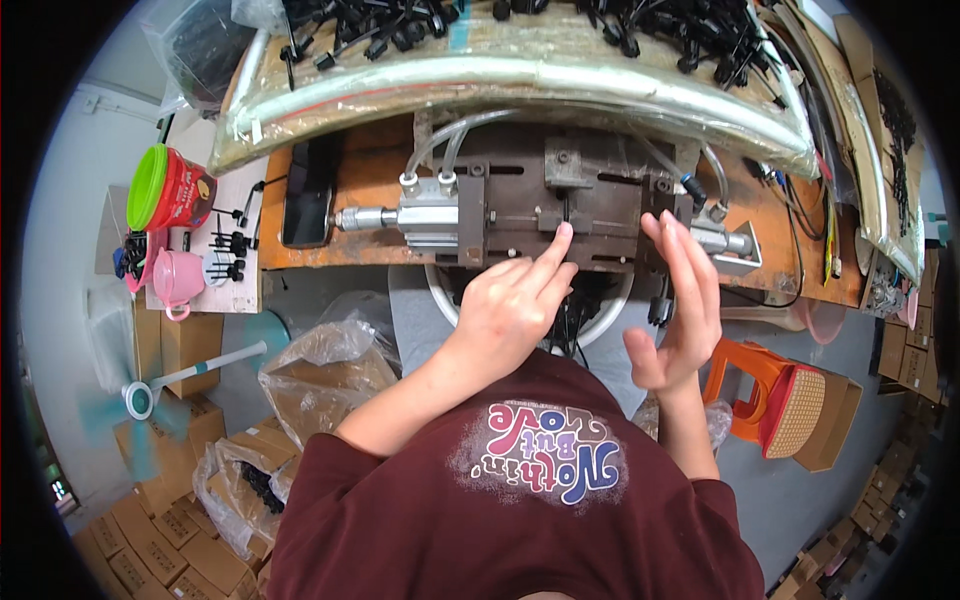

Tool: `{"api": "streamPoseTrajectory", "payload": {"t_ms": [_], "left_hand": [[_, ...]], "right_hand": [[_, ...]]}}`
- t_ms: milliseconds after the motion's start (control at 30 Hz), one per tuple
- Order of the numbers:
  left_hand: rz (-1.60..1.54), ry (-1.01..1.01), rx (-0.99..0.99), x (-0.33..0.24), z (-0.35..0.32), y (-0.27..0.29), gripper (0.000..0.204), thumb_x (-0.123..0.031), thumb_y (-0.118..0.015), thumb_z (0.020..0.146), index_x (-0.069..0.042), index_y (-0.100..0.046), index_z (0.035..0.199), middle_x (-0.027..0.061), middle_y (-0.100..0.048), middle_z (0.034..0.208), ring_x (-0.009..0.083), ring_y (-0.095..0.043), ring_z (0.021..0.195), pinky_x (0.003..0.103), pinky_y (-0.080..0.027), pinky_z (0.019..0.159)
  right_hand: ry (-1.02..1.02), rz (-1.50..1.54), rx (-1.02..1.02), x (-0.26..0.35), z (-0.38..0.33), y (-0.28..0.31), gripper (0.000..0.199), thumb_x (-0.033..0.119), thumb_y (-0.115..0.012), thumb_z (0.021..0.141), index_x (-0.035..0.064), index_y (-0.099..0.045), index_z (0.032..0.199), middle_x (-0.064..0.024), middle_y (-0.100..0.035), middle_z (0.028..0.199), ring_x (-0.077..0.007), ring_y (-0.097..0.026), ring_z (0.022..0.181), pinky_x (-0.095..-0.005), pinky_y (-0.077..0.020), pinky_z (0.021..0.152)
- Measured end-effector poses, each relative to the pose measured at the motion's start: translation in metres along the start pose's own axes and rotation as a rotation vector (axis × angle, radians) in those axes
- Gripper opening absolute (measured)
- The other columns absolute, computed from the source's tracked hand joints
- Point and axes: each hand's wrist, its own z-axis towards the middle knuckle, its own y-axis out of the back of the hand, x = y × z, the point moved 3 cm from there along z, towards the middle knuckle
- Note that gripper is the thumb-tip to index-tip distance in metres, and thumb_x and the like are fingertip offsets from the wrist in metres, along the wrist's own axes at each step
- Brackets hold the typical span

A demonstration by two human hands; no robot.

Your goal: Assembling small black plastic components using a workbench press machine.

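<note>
My left hand [515, 300] reaches over the front of a dark metal fixture [610, 215]. Its index finger is stretched out, the tip touching a small block at the fixture's middle beside a thin black part [567, 208]; the thumb is hidden. My right hand [682, 300] is raised at the fixture's right end, fingers straight and thumb apart. Beside its palm hangs a black plug-like piece [660, 310]; whether it touches the hand I cannot tell. A silver air cylinder [430, 220] is mounted left, another [722, 240] right. Below my left hand hang black cables [572, 325].
Many black cabled parts lie on the plastic-covered shelf [520, 75] behind. Left are a phone [308, 195], a red tub [185, 190], a pink cup [180, 278] and a fan [140, 400]. An orange stool [740, 375] stands right; cardboard boxes [150, 535] fill the lower left.
</note>
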Motion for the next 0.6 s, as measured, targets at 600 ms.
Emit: {"api": "streamPoseTrajectory", "payload": {"t_ms": [600], "left_hand": [[-0.023, -0.120, -0.376, 0.037, 0.146, 0.063, 0.017, -0.006, -0.071, 0.084, -0.006, -0.070, 0.100, 0.0108, -0.066, 0.089, 0.0256, -0.067, 0.080, 0.035, -0.054, 0.073]], "right_hand": [[-0.041, -0.208, 0.219, 0.007, -0.014, -0.031, 0.027, 0.000, -0.077, 0.073, -0.0019, -0.067, 0.098, -0.0178, -0.064, 0.124, -0.0304, -0.068, 0.090, -0.0371, -0.0567, 0.077]]}}
